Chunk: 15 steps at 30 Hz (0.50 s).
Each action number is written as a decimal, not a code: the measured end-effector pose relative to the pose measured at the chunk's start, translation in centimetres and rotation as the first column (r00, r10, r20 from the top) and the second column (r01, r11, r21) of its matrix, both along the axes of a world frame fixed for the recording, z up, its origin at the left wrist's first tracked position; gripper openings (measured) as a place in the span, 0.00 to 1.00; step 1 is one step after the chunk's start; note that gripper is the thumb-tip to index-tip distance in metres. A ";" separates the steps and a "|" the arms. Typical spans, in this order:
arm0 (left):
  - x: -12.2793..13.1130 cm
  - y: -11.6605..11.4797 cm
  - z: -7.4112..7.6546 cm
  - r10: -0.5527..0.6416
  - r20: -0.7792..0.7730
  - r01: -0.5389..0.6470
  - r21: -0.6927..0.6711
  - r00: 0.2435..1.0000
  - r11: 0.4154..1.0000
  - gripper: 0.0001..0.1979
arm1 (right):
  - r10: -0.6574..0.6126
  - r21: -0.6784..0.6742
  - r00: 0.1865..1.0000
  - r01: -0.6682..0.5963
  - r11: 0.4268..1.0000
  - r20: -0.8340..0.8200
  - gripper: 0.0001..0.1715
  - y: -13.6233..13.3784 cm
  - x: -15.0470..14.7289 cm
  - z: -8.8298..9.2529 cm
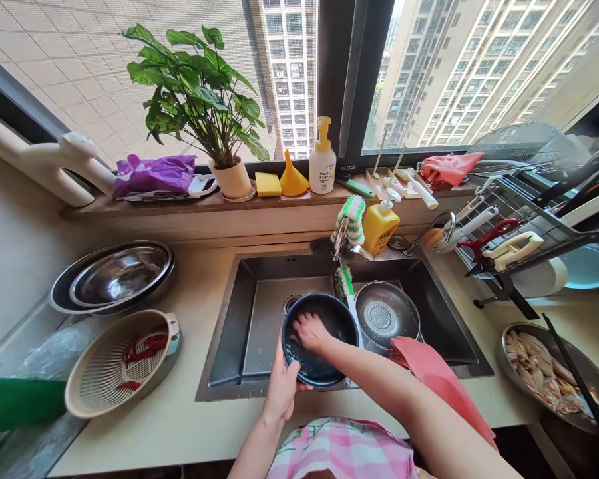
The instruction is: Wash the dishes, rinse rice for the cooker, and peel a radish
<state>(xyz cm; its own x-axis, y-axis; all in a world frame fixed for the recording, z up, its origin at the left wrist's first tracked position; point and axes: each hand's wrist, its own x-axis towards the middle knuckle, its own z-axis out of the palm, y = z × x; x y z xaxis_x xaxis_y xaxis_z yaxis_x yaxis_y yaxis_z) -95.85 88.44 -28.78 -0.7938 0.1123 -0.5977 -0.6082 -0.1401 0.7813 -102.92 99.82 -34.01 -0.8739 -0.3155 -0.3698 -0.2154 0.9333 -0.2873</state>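
A dark blue bowl (329, 316) is held over the steel sink (239, 332). My left hand (282, 386) grips its near rim from outside, fingers wrapped round the edge. My right hand (310, 332) is inside the bowl, fingers bent down against the wet bottom; whether anything is under them I cannot tell. A metal strainer bowl (387, 313) sits in the sink just right of the bowl. A green-and-white brush (344, 283) stands between them, under the faucet (343, 243).
A pink cloth (429, 372) hangs over the sink's front right edge. Stacked steel bowls (114, 276) and a beige colander (114, 366) lie on the left counter. A dish rack (529, 233) and a pan of food (544, 372) are on the right. Soap bottles, plant and sponge line the sill.
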 end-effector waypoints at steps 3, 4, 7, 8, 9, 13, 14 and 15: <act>-0.2 -0.1 -0.2 0.008 0.001 -0.008 -0.011 1.000 1.000 0.47 | -0.071 0.073 0.997 0.072 0.995 -0.022 0.23 1.8 1.0 -0.3; -0.3 -0.2 -0.3 0.013 0.001 -0.013 -0.016 1.000 1.000 0.47 | -0.101 0.110 0.995 0.099 0.989 0.010 0.25 2.1 1.5 -0.4; -0.5 -0.3 -0.6 0.023 -0.004 -0.023 -0.019 1.000 1.000 0.47 | -0.095 0.131 0.987 0.077 0.988 0.133 0.32 2.1 3.0 -0.8; -0.5 -0.4 -0.7 0.023 -0.004 -0.023 -0.018 1.000 1.000 0.46 | -0.055 0.100 0.983 0.038 0.994 0.173 0.31 1.9 3.2 -0.8; -0.5 -0.4 -0.7 0.020 0.000 -0.020 -0.019 1.000 1.000 0.46 | -0.008 0.058 0.978 -0.004 0.998 0.208 0.27 1.5 3.3 -0.8; -0.3 -0.8 -0.7 0.014 0.004 -0.014 -0.035 1.000 0.999 0.46 | 0.024 -0.045 0.983 -0.016 0.999 0.179 0.11 0.6 1.6 -0.1; -0.3 -0.9 -0.6 0.013 -0.004 -0.013 -0.037 1.000 0.999 0.46 | -0.018 -0.040 0.991 0.024 0.999 0.131 0.14 0.6 1.0 0.0; -0.3 -0.9 -0.5 0.011 -0.014 -0.012 -0.038 1.000 0.999 0.46 | -0.062 -0.033 0.995 0.064 0.997 0.079 0.17 0.7 0.4 0.1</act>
